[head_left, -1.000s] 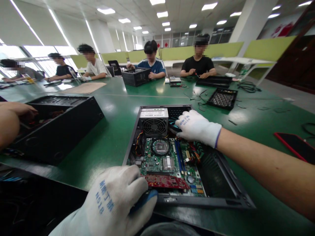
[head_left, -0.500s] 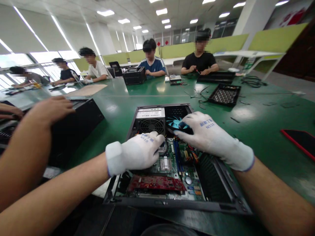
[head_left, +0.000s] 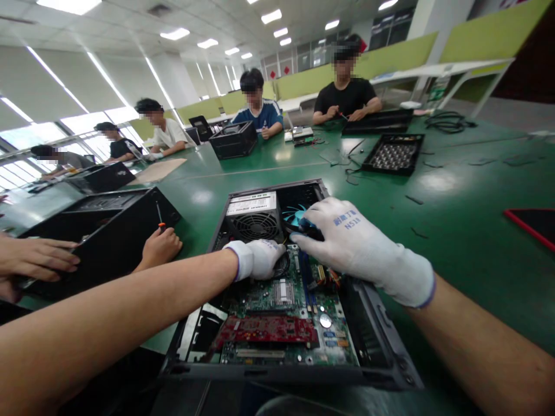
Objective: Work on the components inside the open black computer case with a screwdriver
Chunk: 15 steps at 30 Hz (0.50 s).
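Note:
An open black computer case (head_left: 377, 341) lies in front of me, with a green motherboard (head_left: 255, 294), a red card (head_left: 273, 329) and a power supply (head_left: 252, 216) inside. My right hand (head_left: 347, 237), in a white glove, is closed on the black frame of a fan with blue blades (head_left: 295, 216), beside the power supply. My left hand (head_left: 263, 258), also gloved, reaches in below the power supply. Its fingers are bent at a black cable (head_left: 282, 264) near the top of the board; what they grip, if anything, is hidden.
At the left, a co-worker's hands are at another black case (head_left: 104, 237), one holding a screwdriver (head_left: 160, 216). Across the green table (head_left: 208, 193) other people work. A black tray (head_left: 393, 155), loose cables (head_left: 450, 121) and a red-edged mat (head_left: 531, 222) lie farther right.
My left hand has moved in toward the cable near the power supply. The view has shifted. At the left, the co-worker's arm has drawn back and a screwdriver now shows.

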Each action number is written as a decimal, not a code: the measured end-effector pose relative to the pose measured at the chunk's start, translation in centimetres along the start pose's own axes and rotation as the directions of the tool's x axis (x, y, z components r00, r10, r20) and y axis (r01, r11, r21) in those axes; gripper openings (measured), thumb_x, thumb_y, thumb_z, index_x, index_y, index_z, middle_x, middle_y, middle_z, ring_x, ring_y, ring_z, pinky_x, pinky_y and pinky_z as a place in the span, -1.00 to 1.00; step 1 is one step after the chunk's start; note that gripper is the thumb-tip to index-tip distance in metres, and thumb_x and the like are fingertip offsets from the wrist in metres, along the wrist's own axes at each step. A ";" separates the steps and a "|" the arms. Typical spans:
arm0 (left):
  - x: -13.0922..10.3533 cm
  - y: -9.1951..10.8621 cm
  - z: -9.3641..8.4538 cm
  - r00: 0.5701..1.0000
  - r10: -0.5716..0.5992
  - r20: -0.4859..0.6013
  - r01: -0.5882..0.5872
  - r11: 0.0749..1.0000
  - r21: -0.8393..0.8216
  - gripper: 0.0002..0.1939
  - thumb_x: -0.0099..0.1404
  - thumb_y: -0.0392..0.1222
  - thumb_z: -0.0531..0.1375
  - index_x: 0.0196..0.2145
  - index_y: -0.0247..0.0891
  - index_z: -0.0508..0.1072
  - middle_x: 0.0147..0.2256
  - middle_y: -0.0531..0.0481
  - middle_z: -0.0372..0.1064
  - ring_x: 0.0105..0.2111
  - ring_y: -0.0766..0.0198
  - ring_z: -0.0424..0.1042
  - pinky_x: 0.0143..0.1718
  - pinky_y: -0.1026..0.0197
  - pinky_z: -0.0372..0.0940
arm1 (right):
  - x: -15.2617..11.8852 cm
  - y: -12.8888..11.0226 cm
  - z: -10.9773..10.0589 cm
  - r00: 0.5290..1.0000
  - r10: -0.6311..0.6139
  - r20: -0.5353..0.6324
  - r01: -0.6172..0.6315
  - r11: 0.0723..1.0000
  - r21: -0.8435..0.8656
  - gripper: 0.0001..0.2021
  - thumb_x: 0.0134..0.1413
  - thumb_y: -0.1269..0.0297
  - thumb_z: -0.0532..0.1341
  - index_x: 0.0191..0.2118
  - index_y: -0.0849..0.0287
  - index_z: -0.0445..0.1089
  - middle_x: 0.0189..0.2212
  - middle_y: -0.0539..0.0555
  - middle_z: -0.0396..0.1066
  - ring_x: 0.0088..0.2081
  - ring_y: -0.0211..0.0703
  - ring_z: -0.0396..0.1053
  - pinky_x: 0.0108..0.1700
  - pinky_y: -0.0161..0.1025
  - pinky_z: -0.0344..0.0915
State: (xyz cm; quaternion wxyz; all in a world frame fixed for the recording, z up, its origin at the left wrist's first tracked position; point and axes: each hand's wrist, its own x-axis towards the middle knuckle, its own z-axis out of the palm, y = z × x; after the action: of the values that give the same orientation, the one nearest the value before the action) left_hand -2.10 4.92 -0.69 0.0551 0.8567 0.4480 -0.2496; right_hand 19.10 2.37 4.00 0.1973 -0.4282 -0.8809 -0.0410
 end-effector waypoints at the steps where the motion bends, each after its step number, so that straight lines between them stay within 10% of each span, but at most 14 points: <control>1: -0.1 -0.1 0.0 1.000 -0.003 -0.007 0.003 1.000 0.002 -0.38 0.22 -0.19 0.31 0.22 -0.36 0.37 0.14 -0.30 0.47 0.10 -0.06 0.52 0.09 0.09 0.43 | 0.0 0.0 0.0 1.000 0.002 0.001 -0.002 1.000 0.004 -0.58 0.35 -0.06 0.16 -0.13 0.24 0.53 -0.16 0.24 0.52 -0.06 0.11 0.40 0.02 -0.09 0.20; 15: 0.1 -0.4 -0.7 0.996 -0.054 -0.067 0.055 0.998 0.007 -0.52 0.20 -0.12 0.35 0.07 -0.25 0.52 0.00 -0.20 0.58 0.01 -0.04 0.57 0.04 0.12 0.43 | 0.0 -0.1 -0.1 1.000 0.000 0.020 -0.001 1.000 0.018 -0.59 0.35 -0.04 0.17 -0.11 0.25 0.54 -0.18 0.24 0.54 -0.08 0.11 0.42 -0.02 -0.07 0.22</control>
State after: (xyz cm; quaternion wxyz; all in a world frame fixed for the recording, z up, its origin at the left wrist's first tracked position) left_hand -2.11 5.42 -0.09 0.0298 0.8523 0.4716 -0.2241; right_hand 19.06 2.30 4.12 0.1923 -0.4270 -0.8831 -0.0285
